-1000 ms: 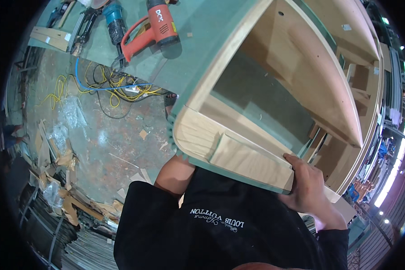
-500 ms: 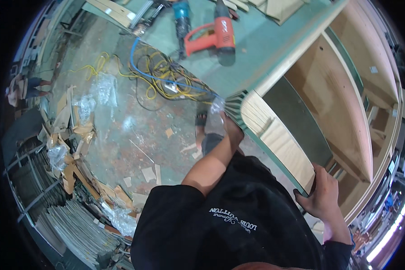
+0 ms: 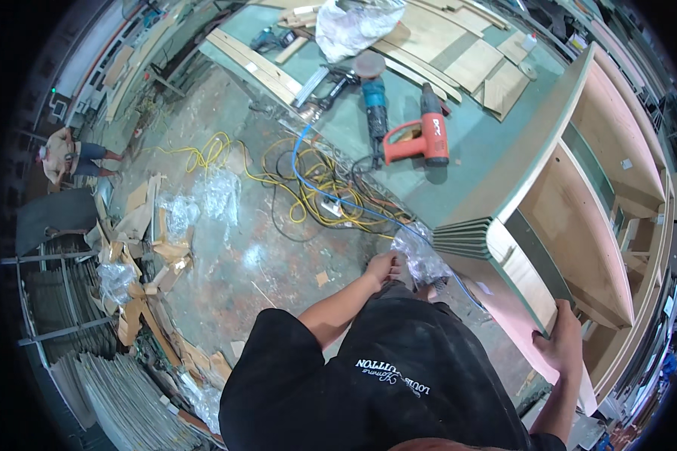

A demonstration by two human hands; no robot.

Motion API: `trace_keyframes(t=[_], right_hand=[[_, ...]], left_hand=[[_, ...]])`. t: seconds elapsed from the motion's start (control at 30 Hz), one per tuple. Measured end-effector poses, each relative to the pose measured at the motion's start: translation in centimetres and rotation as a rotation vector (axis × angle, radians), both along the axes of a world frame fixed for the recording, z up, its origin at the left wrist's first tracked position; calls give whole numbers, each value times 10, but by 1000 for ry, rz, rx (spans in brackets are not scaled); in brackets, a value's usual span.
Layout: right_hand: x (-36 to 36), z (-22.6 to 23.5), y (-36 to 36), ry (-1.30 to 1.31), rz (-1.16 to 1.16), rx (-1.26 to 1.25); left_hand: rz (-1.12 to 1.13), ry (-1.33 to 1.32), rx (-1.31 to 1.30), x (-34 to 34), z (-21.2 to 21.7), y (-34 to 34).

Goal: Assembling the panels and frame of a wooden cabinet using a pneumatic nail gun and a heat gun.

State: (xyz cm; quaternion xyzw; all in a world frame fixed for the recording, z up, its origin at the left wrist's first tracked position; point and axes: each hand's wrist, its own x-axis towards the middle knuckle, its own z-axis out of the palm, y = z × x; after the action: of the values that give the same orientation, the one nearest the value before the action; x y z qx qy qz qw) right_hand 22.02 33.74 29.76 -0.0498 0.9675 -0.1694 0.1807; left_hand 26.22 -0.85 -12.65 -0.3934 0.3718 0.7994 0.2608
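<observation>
Wooden cabinet: we see our big wooden cabinet [image 3: 575, 225] on the right of the frame, on the green table [image 3: 466, 184].
Cabinet corner: near the middle right it is round, with a row of green ridges [image 3: 462, 239] beside it.
Right hand: our right hand [image 3: 563, 337], at the lower right, grips the cabinet's near edge, thumb on one side and fingers on the other.
Left hand: our left hand [image 3: 384, 268] is just below the middle, by our legs and near a clear plastic bag [image 3: 421, 253]; the fingers bend down, and we cannot tell if they hold something.
Tools: at the upper middle, a red heat gun [image 3: 434, 135] lies on the table beside a blue tool [image 3: 374, 105].
Cords: yellow cords [image 3: 301, 203] lie in a messy pile left of the middle.
Other person: we see a person [image 3: 64, 158] at the upper left, well apart from us.
</observation>
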Motion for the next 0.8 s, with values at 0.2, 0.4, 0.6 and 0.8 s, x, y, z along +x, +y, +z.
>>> trace_keyframes(t=[0.2,0.4,0.6,0.8], right_hand=[[13,-11,-16,114,-105,-30],[-4,-14,-30,175,35,-13],[2,2,-34,228,72,77],[32,-17,-2,464,0,160]], left_hand=[[-138,-123,-555,38,10,-127],[-230,-153,-623,83,-14,-232],[-325,-218,-659,103,-26,-260],[-354,-123,-672,91,-13,-221]])
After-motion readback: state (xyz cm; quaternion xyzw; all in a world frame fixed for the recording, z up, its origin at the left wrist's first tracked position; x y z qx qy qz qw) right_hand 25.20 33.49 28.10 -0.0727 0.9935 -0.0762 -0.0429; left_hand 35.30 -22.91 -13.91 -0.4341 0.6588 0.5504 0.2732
